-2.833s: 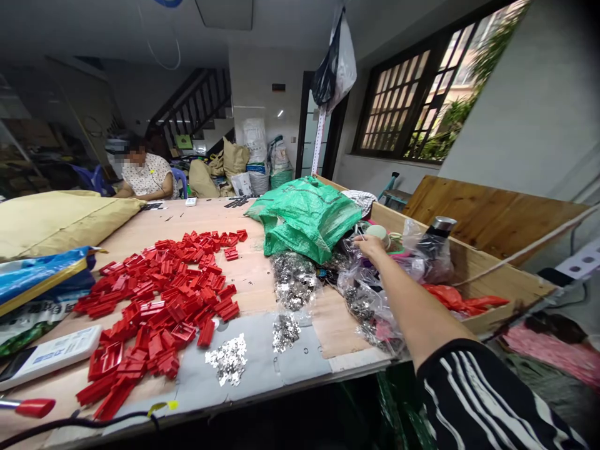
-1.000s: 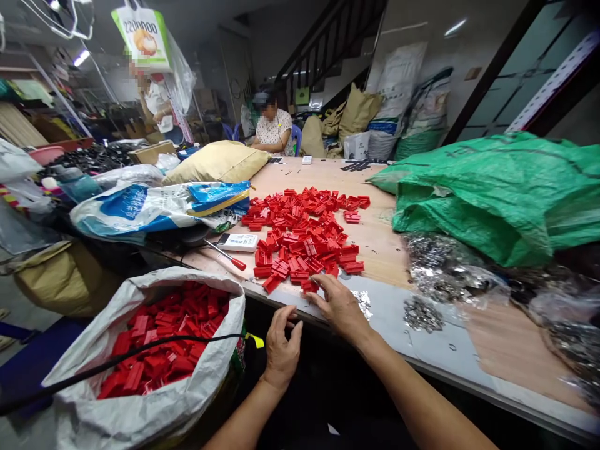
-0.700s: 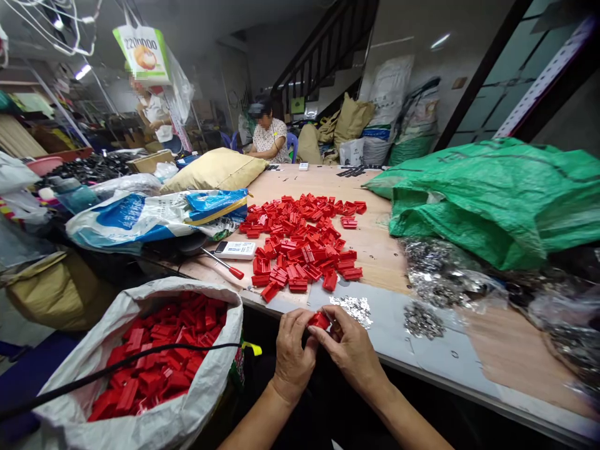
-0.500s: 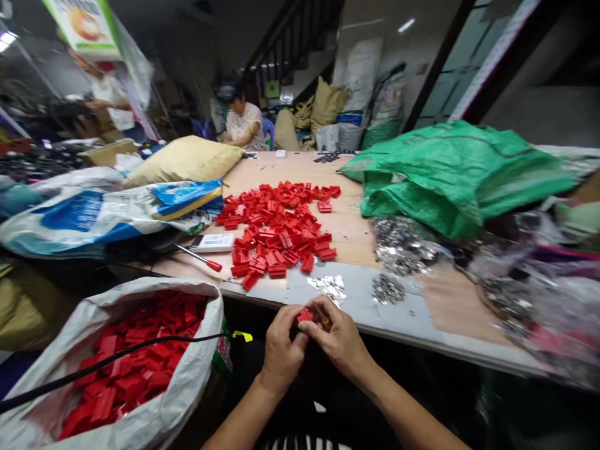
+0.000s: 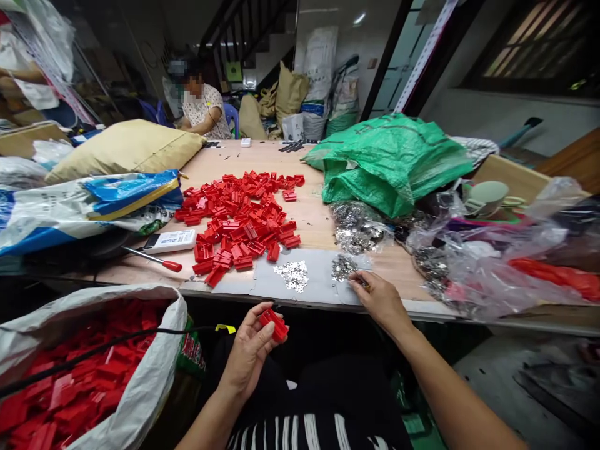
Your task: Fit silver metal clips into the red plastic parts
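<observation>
My left hand (image 5: 250, 350) holds a red plastic piece (image 5: 274, 325) between thumb and fingers, in front of the table edge. My right hand (image 5: 377, 297) reaches over the table with its fingertips pinched at the edge of a small pile of metal parts (image 5: 344, 267). A bit of yellowish brown shows within those fingers, too small to name. Left of that pile, flat shiny metal pieces (image 5: 293, 276) lie on a grey sheet (image 5: 323, 290). A large heap of red plastic pieces (image 5: 244, 219) spreads across the table behind them.
An open white sack (image 5: 159, 375) of red pieces stands at the left, a black cord (image 5: 122, 337) across it. A red-handled tool (image 5: 159, 259) and a white box (image 5: 171, 240) lie nearby. Green sacking (image 5: 389, 159) and plastic bags (image 5: 506, 269) crowd the right. A person (image 5: 204, 106) sits beyond.
My hands, together on the red piece before, are now apart. The right one has moved right to the small metal pile; the left keeps the red piece. The view has turned right.
</observation>
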The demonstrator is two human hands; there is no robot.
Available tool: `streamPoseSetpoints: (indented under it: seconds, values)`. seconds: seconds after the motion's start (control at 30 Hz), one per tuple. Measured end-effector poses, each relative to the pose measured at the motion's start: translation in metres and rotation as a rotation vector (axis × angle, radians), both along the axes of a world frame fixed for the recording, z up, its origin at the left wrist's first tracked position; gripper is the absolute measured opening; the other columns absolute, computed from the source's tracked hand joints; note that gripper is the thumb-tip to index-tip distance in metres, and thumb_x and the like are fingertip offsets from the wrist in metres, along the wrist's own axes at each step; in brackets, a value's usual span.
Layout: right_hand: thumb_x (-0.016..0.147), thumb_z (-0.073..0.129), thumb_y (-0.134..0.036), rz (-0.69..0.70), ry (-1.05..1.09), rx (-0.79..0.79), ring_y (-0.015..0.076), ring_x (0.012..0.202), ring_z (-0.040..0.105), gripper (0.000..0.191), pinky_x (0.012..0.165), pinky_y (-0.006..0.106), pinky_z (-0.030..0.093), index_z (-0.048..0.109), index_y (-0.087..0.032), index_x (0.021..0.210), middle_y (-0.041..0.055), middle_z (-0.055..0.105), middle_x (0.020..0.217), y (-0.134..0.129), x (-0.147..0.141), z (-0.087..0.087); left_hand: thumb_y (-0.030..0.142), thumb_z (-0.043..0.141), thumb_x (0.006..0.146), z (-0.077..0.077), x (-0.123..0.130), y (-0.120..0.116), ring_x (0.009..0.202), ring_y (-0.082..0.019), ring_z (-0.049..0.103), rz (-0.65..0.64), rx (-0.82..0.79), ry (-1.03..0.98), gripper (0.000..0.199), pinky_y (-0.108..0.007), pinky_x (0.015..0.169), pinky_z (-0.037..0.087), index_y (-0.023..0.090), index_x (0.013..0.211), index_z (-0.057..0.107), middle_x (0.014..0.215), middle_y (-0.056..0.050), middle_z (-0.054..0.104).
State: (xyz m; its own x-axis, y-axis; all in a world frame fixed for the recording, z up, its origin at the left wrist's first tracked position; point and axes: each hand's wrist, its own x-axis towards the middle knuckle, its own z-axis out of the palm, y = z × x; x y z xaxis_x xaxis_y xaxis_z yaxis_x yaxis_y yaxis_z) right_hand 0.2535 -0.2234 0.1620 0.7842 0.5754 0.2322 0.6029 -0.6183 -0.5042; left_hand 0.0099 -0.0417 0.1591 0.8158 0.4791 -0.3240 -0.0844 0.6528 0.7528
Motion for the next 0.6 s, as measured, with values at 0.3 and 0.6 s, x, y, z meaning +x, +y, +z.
streamPoseSetpoints:
  seconds: [0.3,0.6]
  values:
    - [0.087,0.050,-0.031,0.000,-0.047,-0.090,0.0219,0.082,0.062,0.012,0.070,0.032,0.045,0.061,-0.025,0.089,0.0021,0.066,0.091,0.016,-0.004,-0.002,0.027,0.079,0.068,0.002,-0.002,-0.002,0.083,-0.017,0.067,0.013,-0.008,0.051,0.047,-0.033,0.078,0.055,0.019,0.108,0.057,0.090,-0.004,0.068]
    - [0.086,0.049,-0.029,0.027,0.011,-0.040,0.0220,0.083,0.062,0.013,0.074,0.032,0.046,0.060,-0.023,0.087,0.0042,0.066,0.091,0.001,-0.005,0.001,0.023,0.079,0.068,0.003,0.002,-0.006,0.079,-0.014,0.067,0.024,0.003,0.067,0.046,-0.025,0.075,0.053,0.018,0.108,0.057,0.088,-0.004,0.070]
